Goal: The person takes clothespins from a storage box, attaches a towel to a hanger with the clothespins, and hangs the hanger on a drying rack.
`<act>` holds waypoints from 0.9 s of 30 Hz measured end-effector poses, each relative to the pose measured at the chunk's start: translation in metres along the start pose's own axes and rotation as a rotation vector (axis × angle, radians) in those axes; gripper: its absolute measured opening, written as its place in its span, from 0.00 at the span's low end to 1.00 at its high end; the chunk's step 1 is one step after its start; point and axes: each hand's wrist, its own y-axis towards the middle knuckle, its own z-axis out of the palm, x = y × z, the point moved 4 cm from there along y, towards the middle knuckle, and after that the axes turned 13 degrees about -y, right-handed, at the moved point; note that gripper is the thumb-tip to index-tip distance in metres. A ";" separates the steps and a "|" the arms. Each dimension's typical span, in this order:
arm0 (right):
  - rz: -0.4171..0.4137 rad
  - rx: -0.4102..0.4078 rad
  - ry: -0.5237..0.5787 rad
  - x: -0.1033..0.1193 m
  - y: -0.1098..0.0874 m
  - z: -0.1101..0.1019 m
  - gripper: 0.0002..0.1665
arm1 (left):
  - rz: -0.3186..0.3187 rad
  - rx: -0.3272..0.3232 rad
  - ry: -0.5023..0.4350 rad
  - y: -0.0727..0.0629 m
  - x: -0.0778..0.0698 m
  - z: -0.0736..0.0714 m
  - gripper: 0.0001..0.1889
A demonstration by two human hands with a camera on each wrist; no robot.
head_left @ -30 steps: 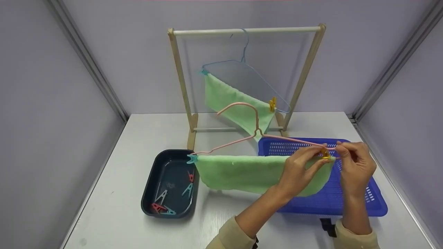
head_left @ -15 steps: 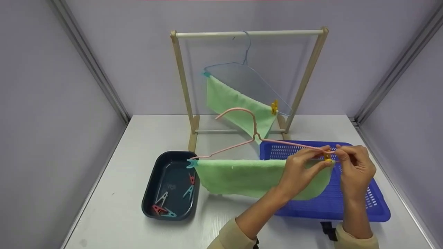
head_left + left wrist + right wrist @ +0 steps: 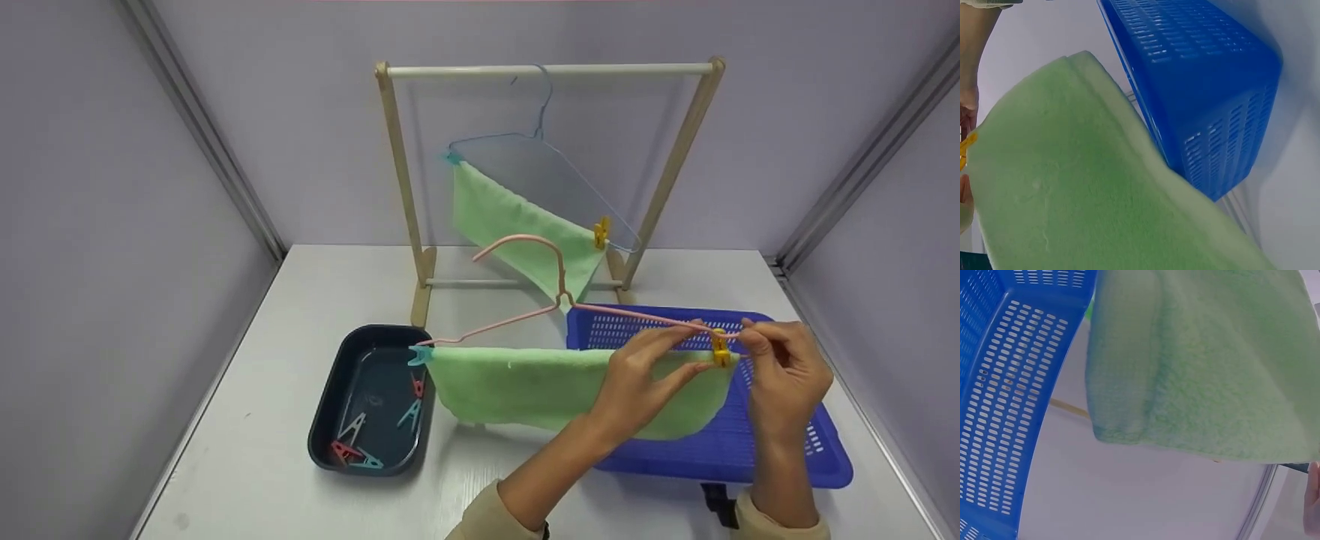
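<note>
A pink hanger (image 3: pixel 510 321) is held up in front of the rack with a folded green towel (image 3: pixel 525 382) along its lower bar. A teal clothespin (image 3: pixel 421 355) grips the towel's left end, and a yellow clothespin (image 3: pixel 721 349) sits on its right end. My right hand (image 3: pixel 789 379) pinches the hanger's right corner. Just left of the yellow clothespin, my left hand (image 3: pixel 634 379) has thumb and index finger spread apart, the index fingertip near the hanger's arm. In both wrist views the towel (image 3: pixel 1084 180) covers most of the work.
A wooden rack (image 3: pixel 405 180) carries a blue hanger (image 3: pixel 541 112) with another green towel (image 3: pixel 517 217), clipped and tilted. The dark tray (image 3: pixel 322 405) at left holds several clothespins (image 3: pixel 352 427). Beneath my hands stands a blue basket (image 3: pixel 697 457).
My left thumb and index finger have let go of the yellow clothespin and moved slightly left of it. The clothespin stays on the towel and hanger. My right hand keeps its pinch.
</note>
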 end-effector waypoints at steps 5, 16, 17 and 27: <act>0.008 -0.032 0.044 0.002 0.002 -0.002 0.10 | 0.033 0.001 0.006 -0.001 -0.005 -0.015 0.19; 0.022 -0.038 -0.017 0.003 0.002 -0.004 0.12 | 0.119 0.039 0.047 -0.011 -0.015 -0.039 0.13; 0.024 -0.038 -0.027 0.002 0.002 -0.005 0.12 | 0.129 0.038 0.054 -0.012 -0.016 -0.041 0.13; 0.047 -0.044 -0.093 0.000 0.003 -0.011 0.09 | 0.221 -0.083 0.067 -0.023 -0.017 -0.072 0.12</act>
